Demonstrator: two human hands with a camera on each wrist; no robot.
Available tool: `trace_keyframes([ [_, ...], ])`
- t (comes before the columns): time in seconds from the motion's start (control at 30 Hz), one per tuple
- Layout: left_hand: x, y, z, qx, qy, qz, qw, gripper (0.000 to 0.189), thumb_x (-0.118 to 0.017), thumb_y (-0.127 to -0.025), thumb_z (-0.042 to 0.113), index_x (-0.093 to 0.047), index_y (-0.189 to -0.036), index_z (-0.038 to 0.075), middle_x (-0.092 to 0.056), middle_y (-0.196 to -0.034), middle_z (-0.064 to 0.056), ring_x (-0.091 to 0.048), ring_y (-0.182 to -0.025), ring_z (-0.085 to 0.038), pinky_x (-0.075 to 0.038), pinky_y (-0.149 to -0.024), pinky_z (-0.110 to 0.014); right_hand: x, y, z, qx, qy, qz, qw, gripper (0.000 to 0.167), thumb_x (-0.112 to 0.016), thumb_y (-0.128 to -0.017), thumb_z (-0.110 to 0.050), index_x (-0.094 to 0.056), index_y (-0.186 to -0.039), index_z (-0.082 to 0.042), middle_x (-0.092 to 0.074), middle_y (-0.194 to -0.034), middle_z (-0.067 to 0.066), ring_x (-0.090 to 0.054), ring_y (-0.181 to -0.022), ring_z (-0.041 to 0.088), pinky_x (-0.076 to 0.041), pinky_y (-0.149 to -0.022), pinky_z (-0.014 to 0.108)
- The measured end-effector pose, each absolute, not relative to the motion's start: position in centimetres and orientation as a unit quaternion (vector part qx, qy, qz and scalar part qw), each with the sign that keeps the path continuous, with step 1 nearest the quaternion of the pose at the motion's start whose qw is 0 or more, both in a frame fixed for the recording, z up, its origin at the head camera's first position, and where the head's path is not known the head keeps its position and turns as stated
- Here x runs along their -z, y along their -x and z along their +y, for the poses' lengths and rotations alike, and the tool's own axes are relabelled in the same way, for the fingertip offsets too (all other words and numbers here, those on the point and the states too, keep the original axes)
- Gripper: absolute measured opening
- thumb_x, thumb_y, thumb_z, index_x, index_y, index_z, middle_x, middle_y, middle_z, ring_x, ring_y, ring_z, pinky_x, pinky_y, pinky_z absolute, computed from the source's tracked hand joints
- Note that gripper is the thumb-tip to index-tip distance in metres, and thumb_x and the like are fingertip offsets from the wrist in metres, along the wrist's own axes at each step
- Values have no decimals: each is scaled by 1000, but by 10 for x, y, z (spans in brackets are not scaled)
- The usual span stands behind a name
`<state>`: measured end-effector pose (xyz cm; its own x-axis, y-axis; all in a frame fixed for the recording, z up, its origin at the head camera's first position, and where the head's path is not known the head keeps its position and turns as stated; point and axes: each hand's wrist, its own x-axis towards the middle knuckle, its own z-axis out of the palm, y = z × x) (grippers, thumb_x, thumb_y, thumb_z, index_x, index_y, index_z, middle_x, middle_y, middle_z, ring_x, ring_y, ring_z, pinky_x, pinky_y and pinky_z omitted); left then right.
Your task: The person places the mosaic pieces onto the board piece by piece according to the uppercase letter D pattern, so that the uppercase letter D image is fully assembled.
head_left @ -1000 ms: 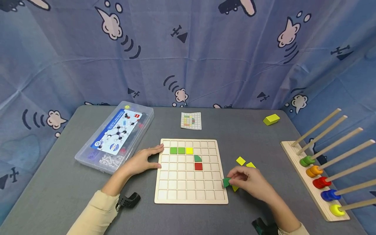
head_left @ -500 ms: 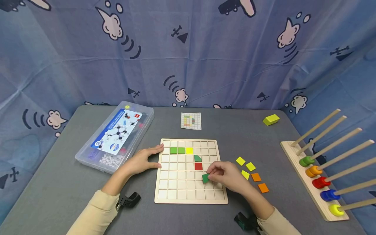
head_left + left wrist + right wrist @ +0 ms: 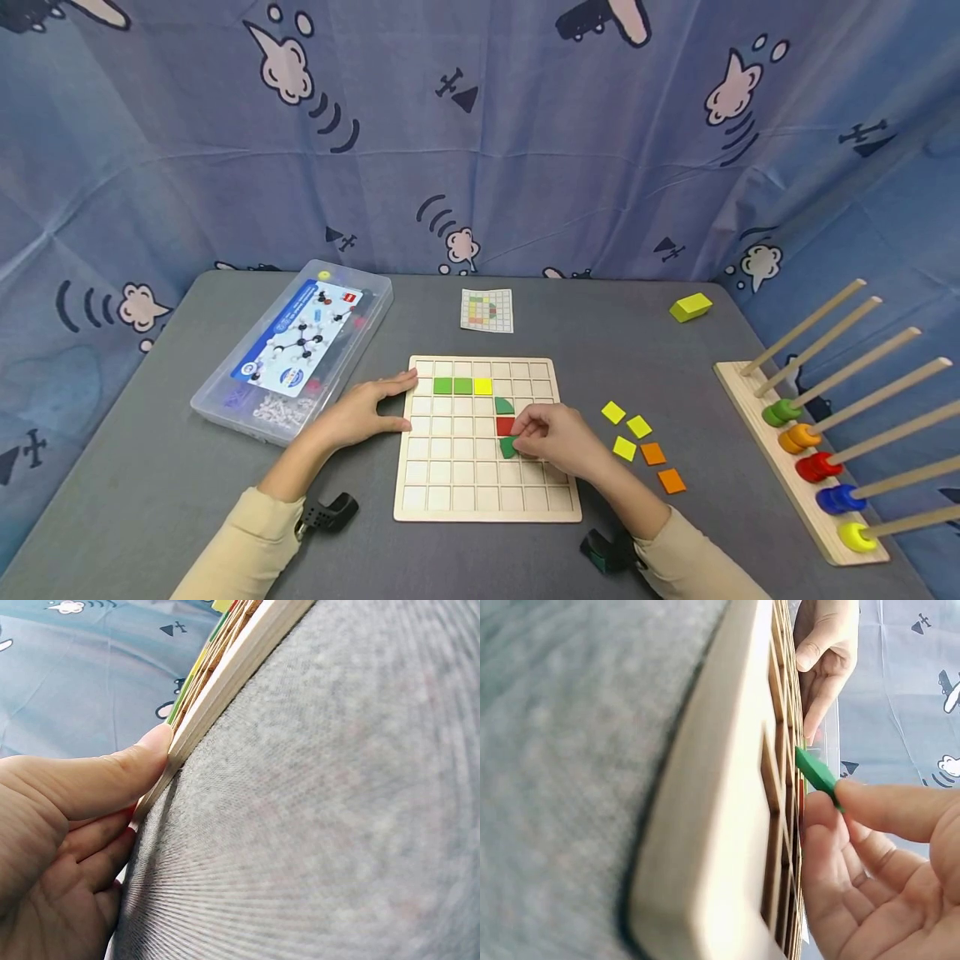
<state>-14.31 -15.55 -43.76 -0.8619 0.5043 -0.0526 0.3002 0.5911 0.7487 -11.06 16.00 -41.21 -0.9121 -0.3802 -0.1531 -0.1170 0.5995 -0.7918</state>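
Between thumb and fingertips my right hand [image 3: 564, 440] pinches a dark green tile [image 3: 507, 447], just below the red square tile [image 3: 505, 426] on the wooden grid board [image 3: 450, 472]. In the right wrist view the green tile [image 3: 817, 776] is tilted, one end near the grid. Fingers and thumb of my left hand [image 3: 366, 410] touch the board's left edge; the left wrist view shows the thumb extended against it. A green quarter-circle tile [image 3: 504, 406] lies above the red one. Two light green squares [image 3: 453, 386] and a yellow square [image 3: 483, 387] sit in an upper row.
Loose yellow tiles [image 3: 624, 448] and orange tiles [image 3: 671, 481] lie right of the board. A printed pattern card [image 3: 487, 311] lies behind it. A clear plastic case [image 3: 300, 346] stands left, a pegged ring stand [image 3: 810, 467] right, and a yellow block [image 3: 690, 307] at the back right.
My right hand has carried the dark green tile leftward from beside the board to below the red tile, uncovering the orange tiles. The left hand stays at the board's edge.
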Motion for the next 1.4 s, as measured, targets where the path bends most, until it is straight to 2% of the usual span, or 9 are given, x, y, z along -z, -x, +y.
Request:
trace_keyframes([
  [0.83, 440, 144, -156, -393, -226, 881, 132, 73, -75, -81, 24, -41, -144, 6, -33, -152, -11, -27, -140, -37, -25, -111, -56, 417, 107, 151, 351, 151, 916, 121, 11, -72, -79, -5, -63, -76, -10, -56, -67, -4, -50, -63, 9, -43, -57, 20],
  [1.17, 440, 144, -156, -394, -228, 881, 130, 73, -75, -81, 25, -41, -144, 6, -33, -152, -12, -27, -140, -38, -25, -111, -56, 416, 106, 150, 358, 138, 914, 133, 9, -72, -80, -5, -63, -80, -8, -56, -69, -3, -50, -64, 10, -43, -57, 20],
  [1.4, 440, 144, -155, -392, -229, 881, 132, 74, -75, -81, 25, -41, -144, 6, -33, -152, -12, -28, -140, -37, -26, -111, -56, 412, 105, 156, 356, 139, 916, 121, 11, -74, -79, -6, -65, -86, -7, -59, -73, -3, -53, -68, 9, -46, -61, 20],
])
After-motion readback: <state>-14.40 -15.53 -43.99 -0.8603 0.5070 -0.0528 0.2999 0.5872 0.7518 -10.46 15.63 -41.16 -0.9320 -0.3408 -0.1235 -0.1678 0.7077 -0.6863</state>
